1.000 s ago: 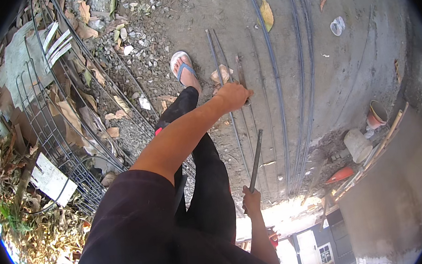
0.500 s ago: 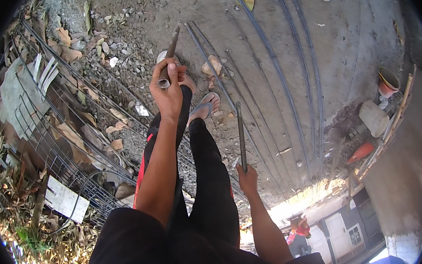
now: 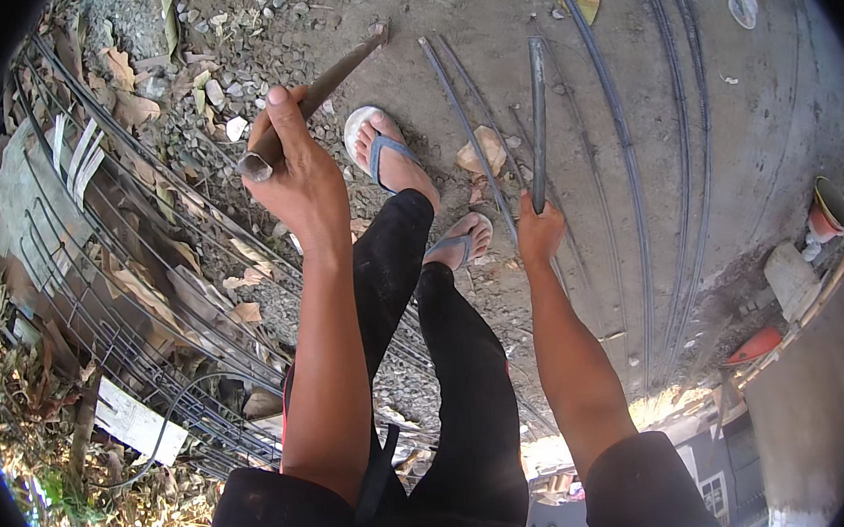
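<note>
A rusty hollow metal pipe (image 3: 337, 77) is gripped in my left hand (image 3: 302, 179), thumb on top and fingers curled under. The pipe's open end tilts toward me and its far end points up and to the right. My right hand (image 3: 542, 231) is closed around the lower end of a dark metal rod (image 3: 537, 103), which stretches away from me. The pipe and the rod are apart. Beneath the rod, long steel reinforcing bars (image 3: 623, 146) lie on the ground. A pale stone (image 3: 481, 152) rests between my hands, beside the bars.
My sandalled feet (image 3: 398, 160) stand on gravelly ground. At left lie a wire mesh of bars (image 3: 149, 353), a white board (image 3: 140, 421) and dry leaves. Toward the right edge are a bucket (image 3: 827, 210), a concrete block (image 3: 791, 279) and an orange object (image 3: 755, 346).
My left hand has shifted left, turning the pipe to a flatter slant. My right hand has moved up and right with the rod. The view and my feet have shifted too.
</note>
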`<state>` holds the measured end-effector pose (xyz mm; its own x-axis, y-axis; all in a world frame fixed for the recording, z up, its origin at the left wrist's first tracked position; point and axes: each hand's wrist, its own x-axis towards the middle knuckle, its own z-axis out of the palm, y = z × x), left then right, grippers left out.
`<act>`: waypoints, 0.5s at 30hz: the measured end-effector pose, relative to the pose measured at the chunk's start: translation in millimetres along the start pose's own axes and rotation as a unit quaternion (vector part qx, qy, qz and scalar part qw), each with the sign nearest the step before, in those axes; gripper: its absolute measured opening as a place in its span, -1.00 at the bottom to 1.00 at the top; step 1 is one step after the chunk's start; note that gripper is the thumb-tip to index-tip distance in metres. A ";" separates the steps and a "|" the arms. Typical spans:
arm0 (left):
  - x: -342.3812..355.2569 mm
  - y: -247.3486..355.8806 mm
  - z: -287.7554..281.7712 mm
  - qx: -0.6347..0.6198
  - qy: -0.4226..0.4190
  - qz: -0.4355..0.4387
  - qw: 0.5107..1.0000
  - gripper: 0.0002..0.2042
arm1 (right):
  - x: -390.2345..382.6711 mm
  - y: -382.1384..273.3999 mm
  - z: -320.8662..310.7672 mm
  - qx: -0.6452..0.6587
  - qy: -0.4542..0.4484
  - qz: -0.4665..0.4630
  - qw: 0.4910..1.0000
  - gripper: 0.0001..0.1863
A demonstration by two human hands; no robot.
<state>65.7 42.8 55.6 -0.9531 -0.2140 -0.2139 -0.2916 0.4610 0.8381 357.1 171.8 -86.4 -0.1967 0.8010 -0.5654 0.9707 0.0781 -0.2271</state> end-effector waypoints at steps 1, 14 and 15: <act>2.9 2.9 2.6 0.015 -0.010 0.014 1.000 -0.46 | 13.9 5.4 16.8 0.007 -0.006 -0.011 1.000 -0.58; 10.5 25.3 23.1 0.097 -0.055 0.041 0.993 -0.45 | 115.4 53.2 65.6 -0.049 0.031 -0.143 0.988 -0.70; 9.0 30.2 26.4 0.118 -0.059 0.023 0.991 -0.49 | 119.2 59.4 68.9 -0.048 0.049 -0.147 0.987 -0.70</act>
<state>46.2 77.5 65.8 -0.9645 -0.0919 -0.2477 -0.2454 0.6591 0.7109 381.8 231.1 -221.9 -0.4625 0.7885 -0.4055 0.8829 0.3678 -0.2917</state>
